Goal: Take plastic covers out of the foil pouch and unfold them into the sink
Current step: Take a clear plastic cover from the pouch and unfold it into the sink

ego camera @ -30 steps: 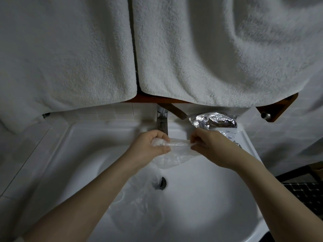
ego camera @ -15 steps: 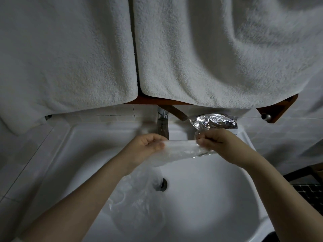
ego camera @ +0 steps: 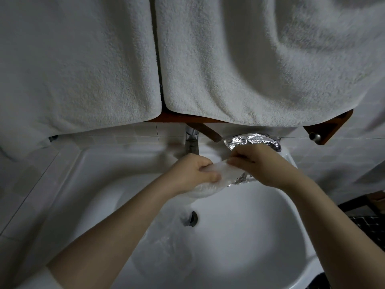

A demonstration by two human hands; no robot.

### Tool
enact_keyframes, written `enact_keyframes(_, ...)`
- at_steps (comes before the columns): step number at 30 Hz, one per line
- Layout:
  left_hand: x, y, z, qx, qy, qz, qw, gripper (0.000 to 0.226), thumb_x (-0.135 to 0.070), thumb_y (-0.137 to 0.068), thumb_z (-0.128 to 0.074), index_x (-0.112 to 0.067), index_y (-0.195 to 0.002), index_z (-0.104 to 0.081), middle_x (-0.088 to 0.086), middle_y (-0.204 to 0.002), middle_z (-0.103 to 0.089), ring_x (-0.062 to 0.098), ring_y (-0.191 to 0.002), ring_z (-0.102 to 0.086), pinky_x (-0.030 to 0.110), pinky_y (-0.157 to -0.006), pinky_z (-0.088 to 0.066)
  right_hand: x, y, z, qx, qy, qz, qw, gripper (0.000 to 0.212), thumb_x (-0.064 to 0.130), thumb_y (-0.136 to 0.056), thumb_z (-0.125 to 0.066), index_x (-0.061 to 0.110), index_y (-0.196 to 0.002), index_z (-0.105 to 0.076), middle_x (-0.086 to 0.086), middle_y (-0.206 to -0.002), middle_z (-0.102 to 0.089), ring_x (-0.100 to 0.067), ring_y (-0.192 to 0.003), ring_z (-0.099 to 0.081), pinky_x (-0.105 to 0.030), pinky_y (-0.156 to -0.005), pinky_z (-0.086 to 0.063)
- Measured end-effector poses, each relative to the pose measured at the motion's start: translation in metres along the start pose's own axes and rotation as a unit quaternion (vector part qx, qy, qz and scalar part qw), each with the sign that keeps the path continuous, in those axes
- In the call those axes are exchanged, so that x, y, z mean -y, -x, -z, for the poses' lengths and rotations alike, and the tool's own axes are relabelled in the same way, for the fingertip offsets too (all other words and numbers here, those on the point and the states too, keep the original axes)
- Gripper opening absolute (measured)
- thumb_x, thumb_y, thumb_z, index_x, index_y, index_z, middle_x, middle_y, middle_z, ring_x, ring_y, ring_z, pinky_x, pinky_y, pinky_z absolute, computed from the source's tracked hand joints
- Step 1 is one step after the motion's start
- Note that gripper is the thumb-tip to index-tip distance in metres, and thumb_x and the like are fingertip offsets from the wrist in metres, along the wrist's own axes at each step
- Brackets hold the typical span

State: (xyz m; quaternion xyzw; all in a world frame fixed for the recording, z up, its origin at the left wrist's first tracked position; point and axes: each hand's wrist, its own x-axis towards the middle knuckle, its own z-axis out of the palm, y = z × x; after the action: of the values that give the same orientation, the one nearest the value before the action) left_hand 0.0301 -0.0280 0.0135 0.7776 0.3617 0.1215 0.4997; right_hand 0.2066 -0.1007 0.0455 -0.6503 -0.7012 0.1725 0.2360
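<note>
One cover (ego camera: 166, 245) lay unfolded low in the sink (ego camera: 260, 236); both hands, left hand (ego camera: 193, 174) and right hand (ego camera: 258, 163), pinched another cover (ego camera: 220, 174), half-opened, at centre frame.

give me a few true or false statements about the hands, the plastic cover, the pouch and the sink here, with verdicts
1. Both hands grip the same plastic cover. True: the left hand and the right hand each hold it above the sink.
2. The foil pouch lies in the bottom of the basin. False: it sits at the back of the sink, behind the right hand.
3. Another clear cover already lies in the basin beside the drain. True.
4. Water is running from the tap. False: no stream shows under it.
5. Two white towels hang above the sink. True.
6. The left hand is empty. False: its fingers curl round the cover.
</note>
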Motion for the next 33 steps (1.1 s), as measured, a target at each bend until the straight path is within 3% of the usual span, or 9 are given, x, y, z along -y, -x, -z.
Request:
enact_keyframes(4,0.005,0.008,0.01,0.012,0.053,0.02,0.998,0.014,-0.022,-0.08,-0.072,-0.02,-0.069,-0.064,-0.007,-0.061,-0.053,0.004,-0.055,-0.047,0.017,-0.054,-0.038,-0.015,0.007,0.011,0.018,-0.099,-0.048,0.994,0.017,0.017,-0.088,-0.062,0.015,-0.071,-0.061,-0.003,-0.062,-0.05,-0.012,-0.059,-0.042,-0.029,-0.06,-0.035)
enact_keyframes(7,0.004,0.013,0.014,0.006,0.114,0.039,0.993,0.008,-0.011,-0.078,-0.073,-0.011,-0.084,-0.068,-0.005,-0.071,-0.064,0.002,-0.06,-0.057,0.013,-0.057,-0.047,-0.027,0.009,0.014,0.036,-0.115,-0.091,0.989,0.022,0.019,-0.088,-0.062,0.006,-0.071,-0.058,0.0,-0.06,-0.044,-0.013,-0.06,-0.04,-0.032,-0.061,-0.034)
enact_keyframes(9,0.003,0.015,0.014,-0.005,0.14,0.045,0.989,0.017,-0.007,-0.076,-0.073,-0.006,-0.092,-0.067,-0.001,-0.077,-0.066,0.003,-0.062,-0.06,0.013,-0.06,-0.049,-0.031,0.007,0.013,0.026,-0.068,-0.098,0.993,0.02,0.019,-0.088,-0.062,0.014,-0.068,-0.059,0.005,-0.064,-0.051,-0.014,-0.065,-0.047,-0.032,-0.065,-0.037)
enact_keyframes(12,0.0,0.016,0.013,-0.031,0.16,0.038,0.986,0.019,-0.005,-0.075,-0.074,-0.007,-0.091,-0.066,-0.005,-0.075,-0.065,-0.002,-0.059,-0.06,0.01,-0.058,-0.048,-0.023,0.007,-0.001,-0.052,0.089,-0.038,0.994,0.012,0.024,-0.088,-0.061,0.019,-0.098,-0.065,0.003,-0.093,-0.064,-0.018,-0.086,-0.056,-0.033,-0.078,-0.043)
enact_keyframes(14,-0.002,0.016,0.014,-0.041,0.172,0.035,0.984,0.021,-0.004,-0.074,-0.075,-0.008,-0.092,-0.066,-0.006,-0.074,-0.066,-0.003,-0.06,-0.061,0.01,-0.059,-0.049,-0.013,0.009,-0.011,-0.09,0.052,0.002,0.995,0.026,0.024,-0.089,-0.06,0.019,-0.115,-0.057,0.012,-0.097,-0.059,-0.002,-0.085,-0.05,-0.015,-0.075,-0.038)
enact_keyframes(16,-0.002,0.016,0.016,-0.04,0.188,0.04,0.981,0.022,-0.004,-0.073,-0.075,-0.01,-0.092,-0.067,-0.008,-0.075,-0.068,-0.001,-0.063,-0.063,0.012,-0.06,-0.05,-0.009,0.01,-0.019,-0.072,-0.051,0.007,0.996,0.02,0.018,-0.092,-0.054,0.026,-0.111,-0.051,0.015,-0.085,-0.054,0.003,-0.073,-0.048,-0.006,-0.065,-0.036)
enact_keyframes(22,0.003,0.022,0.016,-0.002,0.334,0.035,0.942,0.037,-0.003,-0.068,-0.07,-0.027,-0.097,-0.07,-0.008,-0.101,-0.068,0.009,-0.09,-0.064,0.028,-0.089,-0.05,-0.012,0.004,-0.023,-0.014,-0.22,-0.046,0.974,0.02,0.004,-0.097,-0.039,0.021,-0.086,-0.043,0.016,-0.057,-0.039,-0.005,-0.054,-0.03,-0.014,-0.052,-0.029)
enact_keyframes(26,0.0,0.023,0.013,-0.012,0.333,0.03,0.942,0.025,-0.013,-0.061,-0.068,-0.034,-0.073,-0.075,-0.019,-0.089,-0.071,0.001,-0.088,-0.064,0.026,-0.092,-0.044,-0.008,0.003,-0.02,0.014,-0.196,-0.038,0.98,0.019,0.019,-0.095,-0.051,0.022,-0.077,-0.049,0.002,-0.065,-0.041,-0.01,-0.06,-0.035,-0.02,-0.057,-0.032)
enact_keyframes(33,0.003,0.016,0.007,-0.069,0.219,0.013,0.973,0.03,-0.002,-0.073,-0.074,-0.027,-0.088,-0.069,-0.021,-0.098,-0.064,-0.014,-0.091,-0.055,0.006,-0.077,-0.042,-0.004,0.0,-0.009,0.043,-0.004,-0.052,0.998,0.028,0.032,-0.076,-0.074,0.029,-0.079,-0.046,0.009,-0.071,-0.05,-0.002,-0.057,-0.05,-0.013,-0.056,-0.038)
